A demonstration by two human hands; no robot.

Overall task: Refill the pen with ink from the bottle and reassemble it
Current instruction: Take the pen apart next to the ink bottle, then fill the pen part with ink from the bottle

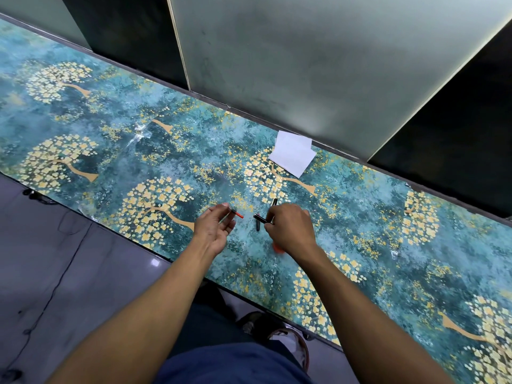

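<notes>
My left hand (214, 227) pinches a thin pen part with a red-orange end (237, 214) between thumb and fingertips, palm turned up, just above the table. My right hand (289, 227) grips a short black pen piece (260, 218) that points left toward the red part. A dark pen part (258, 225) lies on the table below it. Another black pen part with a gold tip (274, 202) sticks out beyond my right hand. A blurred orange thing (276, 248) shows under my right wrist; I cannot tell whether it is the ink bottle.
The table (110, 151) wears a teal cover with yellow tree prints. A folded white paper (293, 153) lies near the far edge, against frosted panels (304, 65). The near table edge runs diagonally; floor, a black cable (55, 286) and my shoes (277, 333) lie below.
</notes>
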